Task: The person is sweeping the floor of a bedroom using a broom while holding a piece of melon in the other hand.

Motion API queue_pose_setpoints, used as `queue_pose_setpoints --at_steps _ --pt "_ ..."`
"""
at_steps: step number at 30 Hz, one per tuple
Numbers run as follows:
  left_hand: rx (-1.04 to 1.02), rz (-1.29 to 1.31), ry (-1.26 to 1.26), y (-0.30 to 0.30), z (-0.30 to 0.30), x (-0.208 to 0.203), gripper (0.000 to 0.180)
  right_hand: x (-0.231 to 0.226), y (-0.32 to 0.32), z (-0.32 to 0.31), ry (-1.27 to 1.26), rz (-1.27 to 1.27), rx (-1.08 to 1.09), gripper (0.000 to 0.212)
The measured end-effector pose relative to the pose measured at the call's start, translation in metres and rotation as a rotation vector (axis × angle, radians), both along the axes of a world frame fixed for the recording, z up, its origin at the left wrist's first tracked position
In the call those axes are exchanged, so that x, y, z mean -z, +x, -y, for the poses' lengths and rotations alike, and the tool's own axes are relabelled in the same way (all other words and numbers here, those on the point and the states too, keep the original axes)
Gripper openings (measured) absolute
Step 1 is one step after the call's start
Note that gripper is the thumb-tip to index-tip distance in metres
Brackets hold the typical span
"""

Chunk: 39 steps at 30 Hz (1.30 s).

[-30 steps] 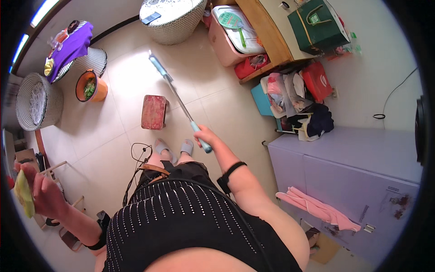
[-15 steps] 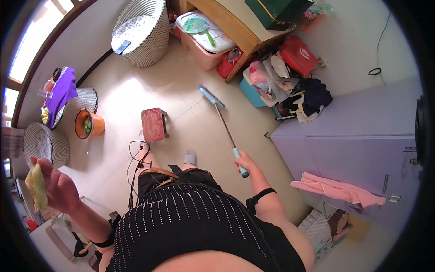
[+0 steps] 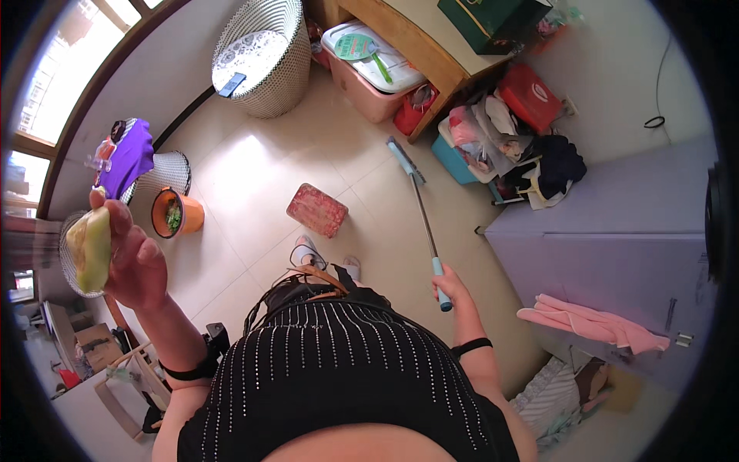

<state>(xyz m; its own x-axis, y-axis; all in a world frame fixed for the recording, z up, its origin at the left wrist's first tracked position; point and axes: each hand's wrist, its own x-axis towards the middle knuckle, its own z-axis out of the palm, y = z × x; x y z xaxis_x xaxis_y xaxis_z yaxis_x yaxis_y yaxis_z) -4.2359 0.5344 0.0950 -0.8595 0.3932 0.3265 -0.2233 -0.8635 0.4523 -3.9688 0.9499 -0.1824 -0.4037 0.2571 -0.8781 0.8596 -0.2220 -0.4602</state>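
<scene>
My left hand is raised at the left, its fingers closed round a pale green and yellow melon slice. On the right, my right hand grips the light-blue handle of a long brush. The brush has a thin metal shaft and a blue head with bristles, which angles away from me over the tiled floor near the storage boxes. A low stool with a worn red top stands ahead of my slippered feet.
At left are an orange bucket with green scraps and a small table under a purple cloth. A wicker chair stands at the back. A desk, a pink box and a lilac cabinet line the right.
The stool has shifted right and turned on the floor, and my left leg is drawn back from its extended position. My left hand with the melon slice has risen. The brush stays in my right hand.
</scene>
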Motion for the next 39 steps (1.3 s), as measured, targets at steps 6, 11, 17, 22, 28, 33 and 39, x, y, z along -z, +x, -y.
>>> queue_pose_setpoints --at_steps 6,11,17,22,28,33,39 --pt "0.040 -0.056 -0.005 0.032 -0.025 0.004 0.072 0.006 0.010 0.003 -0.102 -0.185 -0.026 0.060" --pt "0.088 -0.045 -0.004 0.047 -0.031 0.001 0.070 0.000 0.017 0.000 -0.225 -0.191 0.005 0.072" --pt "0.152 -0.028 0.003 0.041 -0.052 0.000 0.070 -0.011 0.028 -0.002 -0.150 -0.146 -0.040 0.070" --pt "0.154 0.005 0.026 0.032 -0.062 0.007 0.074 -0.012 0.029 -0.019 -0.073 -0.113 0.003 0.071" --pt "0.180 0.068 0.053 0.006 -0.063 0.028 0.079 -0.028 -0.004 -0.046 0.048 -0.097 -0.022 0.064" --pt "0.209 0.088 0.096 -0.032 -0.076 0.040 0.080 -0.051 -0.037 -0.066 0.087 -0.097 0.065 0.057" --pt "0.240 0.066 0.112 -0.106 -0.100 0.045 0.079 -0.068 -0.095 -0.088 -0.077 -0.097 0.210 0.052"
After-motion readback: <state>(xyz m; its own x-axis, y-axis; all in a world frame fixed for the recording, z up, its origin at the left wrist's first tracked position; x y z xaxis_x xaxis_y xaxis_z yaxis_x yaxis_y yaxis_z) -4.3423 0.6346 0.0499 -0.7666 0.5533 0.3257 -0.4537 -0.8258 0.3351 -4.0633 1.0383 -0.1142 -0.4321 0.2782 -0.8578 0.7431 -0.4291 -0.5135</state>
